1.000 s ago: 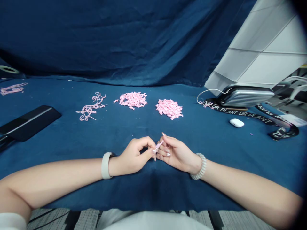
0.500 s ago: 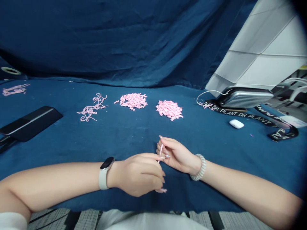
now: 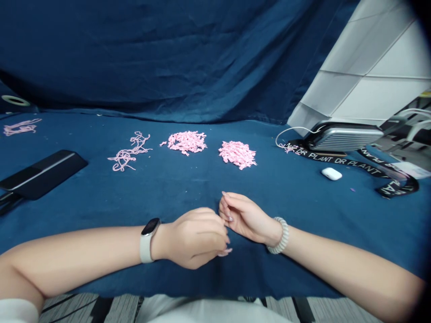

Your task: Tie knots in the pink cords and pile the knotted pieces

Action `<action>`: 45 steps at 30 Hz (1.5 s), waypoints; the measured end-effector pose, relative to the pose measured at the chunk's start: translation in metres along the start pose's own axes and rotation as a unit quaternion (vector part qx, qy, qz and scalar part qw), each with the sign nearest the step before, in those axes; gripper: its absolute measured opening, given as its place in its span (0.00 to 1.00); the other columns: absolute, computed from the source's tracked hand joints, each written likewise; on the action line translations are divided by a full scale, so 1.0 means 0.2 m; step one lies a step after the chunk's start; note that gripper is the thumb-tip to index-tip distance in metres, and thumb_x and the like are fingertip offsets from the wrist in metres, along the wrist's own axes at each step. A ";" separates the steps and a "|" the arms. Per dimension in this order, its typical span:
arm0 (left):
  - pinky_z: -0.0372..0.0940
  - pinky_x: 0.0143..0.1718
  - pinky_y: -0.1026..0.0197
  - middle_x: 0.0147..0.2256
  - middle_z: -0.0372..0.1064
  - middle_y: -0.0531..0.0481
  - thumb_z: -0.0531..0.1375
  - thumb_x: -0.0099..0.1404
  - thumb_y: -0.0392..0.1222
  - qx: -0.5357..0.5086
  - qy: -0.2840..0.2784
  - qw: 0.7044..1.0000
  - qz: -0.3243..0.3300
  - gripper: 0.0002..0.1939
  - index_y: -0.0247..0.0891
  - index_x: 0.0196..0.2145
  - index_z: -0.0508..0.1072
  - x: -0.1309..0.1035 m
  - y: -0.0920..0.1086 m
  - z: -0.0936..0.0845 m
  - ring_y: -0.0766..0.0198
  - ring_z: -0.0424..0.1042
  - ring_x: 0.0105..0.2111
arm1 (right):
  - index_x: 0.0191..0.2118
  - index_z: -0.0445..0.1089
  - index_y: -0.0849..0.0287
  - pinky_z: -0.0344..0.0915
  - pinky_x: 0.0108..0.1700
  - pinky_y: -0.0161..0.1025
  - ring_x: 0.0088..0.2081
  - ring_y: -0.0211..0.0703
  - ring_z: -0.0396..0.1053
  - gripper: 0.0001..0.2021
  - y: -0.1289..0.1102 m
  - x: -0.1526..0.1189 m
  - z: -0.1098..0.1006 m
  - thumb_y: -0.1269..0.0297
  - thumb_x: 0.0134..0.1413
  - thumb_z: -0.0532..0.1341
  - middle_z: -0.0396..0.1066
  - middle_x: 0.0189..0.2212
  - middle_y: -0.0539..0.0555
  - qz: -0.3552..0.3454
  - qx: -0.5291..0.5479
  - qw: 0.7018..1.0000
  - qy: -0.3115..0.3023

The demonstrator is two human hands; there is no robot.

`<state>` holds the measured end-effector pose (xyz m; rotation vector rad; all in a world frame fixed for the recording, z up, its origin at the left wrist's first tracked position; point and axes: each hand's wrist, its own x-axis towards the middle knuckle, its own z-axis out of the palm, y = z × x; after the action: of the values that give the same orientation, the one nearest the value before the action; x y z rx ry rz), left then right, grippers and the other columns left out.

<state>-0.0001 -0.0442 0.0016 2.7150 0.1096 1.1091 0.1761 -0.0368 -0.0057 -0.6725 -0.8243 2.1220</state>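
My left hand [image 3: 198,237], with a watch on its wrist, is closed with the back of the hand up, low in the middle of the view. Its fingertips meet those of my right hand [image 3: 244,217], which is curled in a pinch, palm partly showing. In the earlier frame a pink strand runs between the two hands; now the fingers hide nearly all of it. Beyond my hands lie two heaps of short pink pieces, a left heap [image 3: 187,142] and a right heap [image 3: 237,154]. Loose pink strands [image 3: 126,154] lie left of them.
A black flat case [image 3: 43,172] rests at the left, with more pink strands [image 3: 22,127] behind it. To the right are a silver ribbed device [image 3: 348,137], a black lettered strap [image 3: 360,167] and a white earbud case [image 3: 332,174]. Blue cloth [image 3: 161,188] covers the table.
My left hand has risen slightly and its fingers have closed in against my right hand's fingertips. The pink strand between them no longer shows clearly. My right hand has hardly moved.
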 end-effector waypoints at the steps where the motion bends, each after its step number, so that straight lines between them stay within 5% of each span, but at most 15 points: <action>1: 0.62 0.41 0.61 0.32 0.72 0.50 0.57 0.55 0.34 0.017 0.022 1.000 0.001 0.01 0.35 0.28 0.67 0.01 0.00 0.00 0.66 0.69 0.36 | 0.25 0.63 0.64 0.57 0.27 0.30 0.22 0.30 0.58 0.13 0.00 -0.01 0.00 0.62 0.55 0.59 0.60 0.19 0.48 -0.003 -0.008 1.000 -0.003; 7: 0.55 0.54 0.56 0.40 0.69 0.48 0.60 0.54 0.36 0.092 0.092 0.991 -0.022 0.00 0.38 0.27 0.71 0.00 0.01 -0.01 0.63 0.63 0.49 | 0.39 0.68 0.63 0.63 0.32 0.30 0.30 0.32 0.65 0.12 0.01 -0.02 0.01 0.70 0.45 0.65 0.67 0.29 0.50 -0.012 -0.115 0.989 -0.091; 12: 0.54 0.55 0.56 0.40 0.69 0.49 0.60 0.54 0.36 0.091 0.085 0.992 -0.033 0.02 0.40 0.28 0.72 -0.01 0.00 0.00 0.63 0.64 0.49 | 0.31 0.71 0.66 0.65 0.35 0.32 0.28 0.32 0.67 0.04 -0.01 -0.02 0.01 0.76 0.46 0.62 0.69 0.26 0.50 -0.009 -0.241 0.954 -0.176; 18: 0.54 0.55 0.55 0.39 0.71 0.50 0.60 0.54 0.35 0.079 0.070 0.994 -0.034 0.03 0.39 0.29 0.72 -0.01 0.00 0.00 0.63 0.65 0.47 | 0.25 0.70 0.65 0.63 0.33 0.30 0.25 0.30 0.64 0.02 -0.03 -0.02 0.01 0.75 0.45 0.63 0.67 0.21 0.47 -0.020 -0.301 0.938 -0.171; 25: 0.48 0.59 0.55 0.34 0.73 0.54 0.59 0.56 0.34 0.063 0.046 0.996 -0.040 0.01 0.37 0.28 0.71 0.01 0.01 0.00 0.67 0.68 0.43 | 0.33 0.67 0.65 0.62 0.31 0.30 0.26 0.30 0.62 0.07 0.00 -0.02 0.00 0.70 0.46 0.64 0.65 0.25 0.47 -0.017 -0.294 0.941 -0.166; 31: 0.47 0.60 0.55 0.35 0.73 0.55 0.58 0.57 0.36 0.079 0.045 0.995 -0.027 0.02 0.38 0.29 0.71 0.00 0.00 0.00 0.67 0.68 0.43 | 0.29 0.69 0.63 0.61 0.38 0.33 0.33 0.35 0.62 0.03 -0.02 -0.03 0.00 0.69 0.48 0.62 0.65 0.29 0.50 -0.111 -0.448 0.857 -0.228; 39: 0.47 0.59 0.55 0.34 0.73 0.55 0.59 0.55 0.34 0.079 0.059 0.994 -0.050 0.03 0.39 0.29 0.71 -0.01 0.00 0.00 0.67 0.67 0.42 | 0.30 0.69 0.65 0.57 0.29 0.29 0.25 0.29 0.58 0.03 -0.02 -0.02 -0.02 0.71 0.48 0.62 0.63 0.25 0.47 -0.038 -0.337 0.916 -0.215; 45: 0.45 0.59 0.54 0.36 0.73 0.55 0.58 0.55 0.32 0.080 0.060 0.992 -0.073 0.05 0.39 0.30 0.71 -0.02 0.00 0.01 0.66 0.67 0.45 | 0.33 0.68 0.65 0.62 0.37 0.32 0.30 0.31 0.63 0.06 0.00 -0.03 -0.02 0.72 0.46 0.63 0.65 0.28 0.48 -0.017 -0.302 0.926 -0.226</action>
<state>-0.0016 -0.0441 -0.0023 2.7217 0.4258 1.2688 0.1818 -0.0401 -0.0070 -0.4566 -1.7734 2.0126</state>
